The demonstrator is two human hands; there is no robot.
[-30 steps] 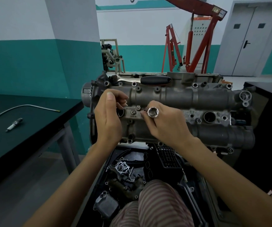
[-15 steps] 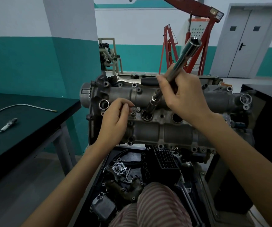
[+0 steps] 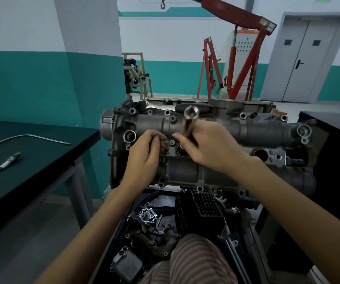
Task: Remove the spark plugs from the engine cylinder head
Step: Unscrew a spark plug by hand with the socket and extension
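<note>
From my head camera, my right hand grips the long chrome socket extension tool, fingers curled round its shaft, its lower end down in a round plug well of the grey cast-metal engine cylinder head. My left hand sits just left of that well, fingertips curled against the head; whether they pinch anything I cannot tell. Two more open wells show: one to the left, one to the right. One loose spark plug with a white body lies well to the left on the dark green surface, near one thin bent metal tube.
</note>
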